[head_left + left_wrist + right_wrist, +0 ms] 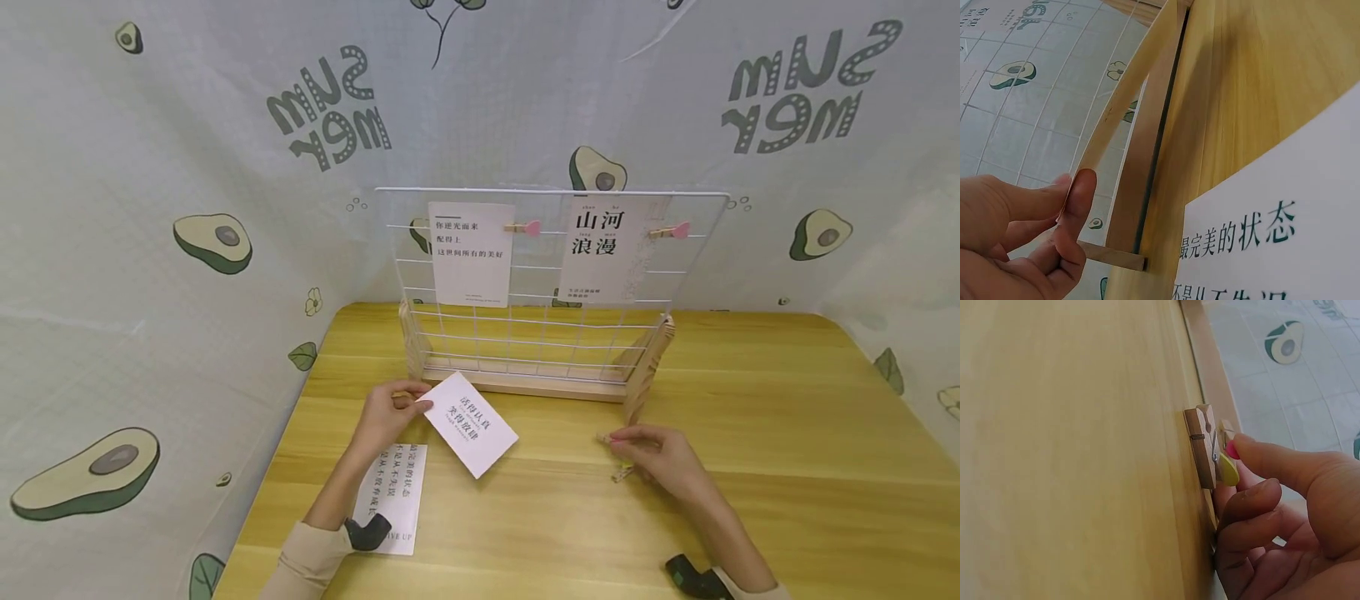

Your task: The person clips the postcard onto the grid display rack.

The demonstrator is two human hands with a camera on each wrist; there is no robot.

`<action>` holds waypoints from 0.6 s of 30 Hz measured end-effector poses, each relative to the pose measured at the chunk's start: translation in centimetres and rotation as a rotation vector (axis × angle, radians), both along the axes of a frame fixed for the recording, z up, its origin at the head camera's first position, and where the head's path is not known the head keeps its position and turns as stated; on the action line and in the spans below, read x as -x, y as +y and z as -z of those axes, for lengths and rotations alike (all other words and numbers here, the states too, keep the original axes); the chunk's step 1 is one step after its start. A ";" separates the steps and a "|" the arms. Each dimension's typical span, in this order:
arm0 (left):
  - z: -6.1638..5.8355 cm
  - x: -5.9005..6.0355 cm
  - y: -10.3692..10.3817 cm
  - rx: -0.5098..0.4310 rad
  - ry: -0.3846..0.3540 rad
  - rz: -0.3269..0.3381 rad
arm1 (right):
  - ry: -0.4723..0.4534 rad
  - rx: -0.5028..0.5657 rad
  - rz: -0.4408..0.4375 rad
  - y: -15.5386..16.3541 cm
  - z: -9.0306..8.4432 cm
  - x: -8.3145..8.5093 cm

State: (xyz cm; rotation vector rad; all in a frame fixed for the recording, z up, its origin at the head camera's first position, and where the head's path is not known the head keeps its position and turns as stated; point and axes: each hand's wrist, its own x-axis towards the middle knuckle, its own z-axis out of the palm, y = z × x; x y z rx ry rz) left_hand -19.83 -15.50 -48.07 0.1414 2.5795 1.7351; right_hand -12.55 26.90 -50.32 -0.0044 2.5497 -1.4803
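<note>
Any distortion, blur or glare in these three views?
Head view: fisheye bends the wire grid top and table edges; even light, no glare. Left wrist: card print sharp, left hand soft. Right wrist: clothespin fairly sharp, tabletop featureless.

Cloth-walled tabletop recording booth
</note>
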 end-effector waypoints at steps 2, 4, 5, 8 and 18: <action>-0.1 0.0 0.0 -0.018 -0.014 -0.006 | -0.002 0.000 0.008 0.0 0.1 0.0; -0.2 -0.1 -0.1 -0.038 -0.035 -0.013 | 0.002 0.004 0.008 0.0 0.1 0.0; -0.3 -0.1 -0.1 -0.043 -0.041 -0.016 | 0.003 0.007 0.014 0.0 0.2 0.1; -0.6 -0.3 -0.1 -0.040 -0.049 -0.030 | -0.002 0.023 0.026 0.0 0.3 0.2; -0.7 -0.1 -0.2 -0.159 -0.092 -0.126 | 0.017 0.101 0.037 0.3 0.6 0.3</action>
